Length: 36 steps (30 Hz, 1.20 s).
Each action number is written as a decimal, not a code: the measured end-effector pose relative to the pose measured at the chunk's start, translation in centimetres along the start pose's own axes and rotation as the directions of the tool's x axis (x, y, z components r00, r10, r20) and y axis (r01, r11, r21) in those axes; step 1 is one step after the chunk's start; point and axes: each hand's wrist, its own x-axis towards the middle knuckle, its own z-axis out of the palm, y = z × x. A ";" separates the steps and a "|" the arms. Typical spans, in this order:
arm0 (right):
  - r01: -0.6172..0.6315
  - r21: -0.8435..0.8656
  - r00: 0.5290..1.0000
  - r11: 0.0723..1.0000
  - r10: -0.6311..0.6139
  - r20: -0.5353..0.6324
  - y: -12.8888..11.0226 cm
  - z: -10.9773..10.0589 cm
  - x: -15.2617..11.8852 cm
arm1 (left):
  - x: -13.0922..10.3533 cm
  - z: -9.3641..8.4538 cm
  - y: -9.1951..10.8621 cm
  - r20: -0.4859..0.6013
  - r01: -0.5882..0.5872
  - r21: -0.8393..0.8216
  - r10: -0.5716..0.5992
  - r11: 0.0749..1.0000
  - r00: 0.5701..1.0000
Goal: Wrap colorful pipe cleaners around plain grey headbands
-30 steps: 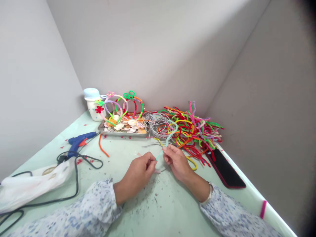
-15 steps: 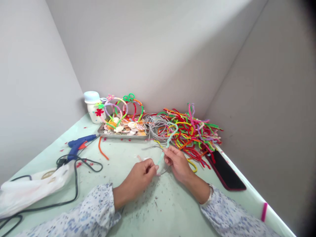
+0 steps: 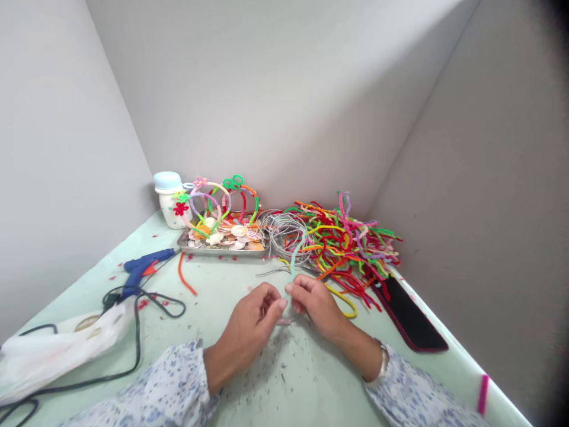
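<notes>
A pale mint pipe cleaner [image 3: 297, 252] rises from between my hands, its upper part curving toward the back of the table. My right hand [image 3: 317, 302] pinches it low down with thumb and forefinger. Close beside, my left hand [image 3: 251, 314] is closed, thumb against fingers, at the pipe cleaner's lower end. Below the fingertips shows a short pale pink fuzzy piece [image 3: 283, 322], partly hidden by the hands. What else lies inside my fingers is hidden.
Behind the hands are a wire coil [image 3: 284, 237], a heap of coloured pipe cleaners [image 3: 351, 243] and a metal tray [image 3: 222, 252] with fuzzy-wrapped headbands [image 3: 204, 198]. A blue glue gun [image 3: 144, 264], its cord and a plastic bag [image 3: 66, 356] lie left; a phone [image 3: 411, 314] lies right.
My right hand has come a little lower and closer to my left. The mint pipe cleaner's top has swung left and stands straighter. The view has shifted slightly.
</notes>
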 end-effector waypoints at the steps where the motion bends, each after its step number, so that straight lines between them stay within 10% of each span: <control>1: -0.003 -0.050 1.000 0.999 0.004 0.012 -0.1 0.3 -0.2 | 0.3 -0.1 -0.1 -0.013 0.016 -0.074 -0.017 0.997 1.000; 16: 0.040 -0.055 0.994 0.998 -0.034 0.101 -0.4 1.3 -0.9 | 1.8 -0.5 -1.0 -0.070 0.159 -0.387 -0.201 0.908 0.977; 20: 0.002 0.195 1.000 0.981 0.003 -0.025 -0.2 0.2 -0.1 | 1.6 -0.5 -0.4 0.104 0.218 -0.579 -0.194 0.785 0.975; 29: -0.109 0.371 0.988 0.922 0.058 0.146 -0.1 -1.0 0.3 | 1.4 0.0 -0.8 0.360 0.367 -0.727 -0.132 0.581 0.923; 36: -0.087 0.347 0.996 0.934 0.072 0.056 -0.3 -0.2 0.1 | 1.4 0.2 -1.1 0.241 0.281 -0.503 -0.179 0.818 0.954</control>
